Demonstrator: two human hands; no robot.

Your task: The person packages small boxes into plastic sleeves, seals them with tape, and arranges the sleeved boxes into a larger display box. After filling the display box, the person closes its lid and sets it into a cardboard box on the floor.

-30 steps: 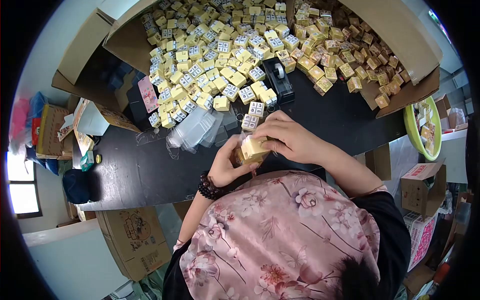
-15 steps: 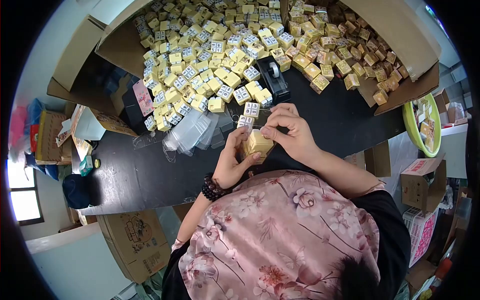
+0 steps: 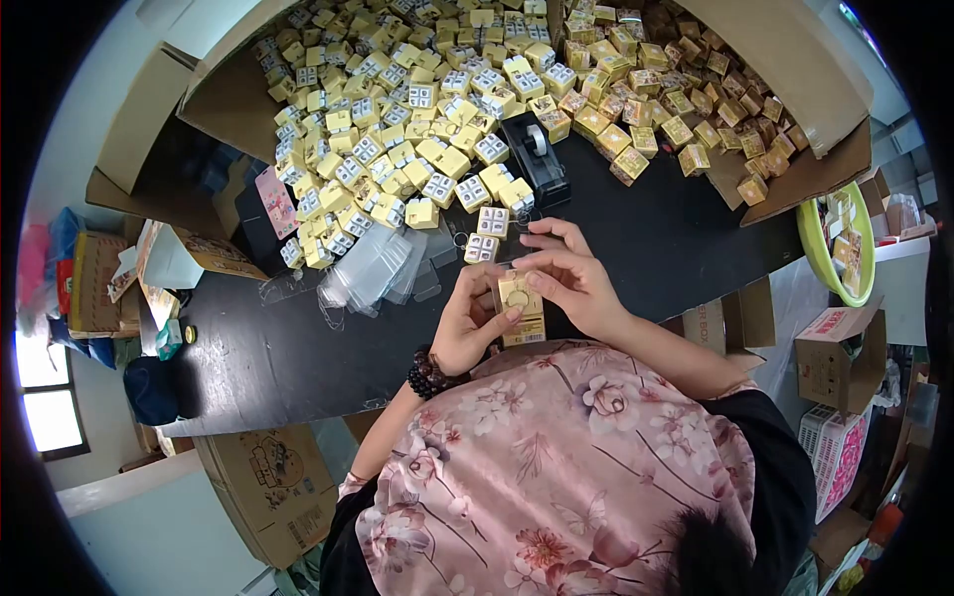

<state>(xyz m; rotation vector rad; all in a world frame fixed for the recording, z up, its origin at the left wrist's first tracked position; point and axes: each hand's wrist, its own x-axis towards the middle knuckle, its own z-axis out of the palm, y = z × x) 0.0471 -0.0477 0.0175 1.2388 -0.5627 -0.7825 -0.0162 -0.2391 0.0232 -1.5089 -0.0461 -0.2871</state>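
Close to my chest, my left hand point(image 3: 465, 323) grips a small yellow printed box point(image 3: 523, 326) with a barcode-like mark low on its front. Clear plastic shows at the box's upper left edge, and a ring shape is visible on its face. The fingers of my right hand point(image 3: 574, 283) are bent against the box's upper right side, thumb on its face. Just beyond my hands, two yellow blocks with white four-square tops point(image 3: 487, 234) sit together on the black table point(image 3: 328, 363). A metal ring lies beside them.
Many similar yellow blocks point(image 3: 407, 149) are heaped at the back, with printed yellow boxes point(image 3: 686, 129) at the right inside cardboard walls. A black tape dispenser point(image 3: 542, 164) stands between them. Flat clear plastic pieces point(image 3: 373, 268) lie left. A green-rimmed basket point(image 3: 835, 243) is at right.
The box has turned in my hands: its plain yellow side showed before, its printed face shows now. My right hand's fingers have moved down along its side. The view has shifted slightly.
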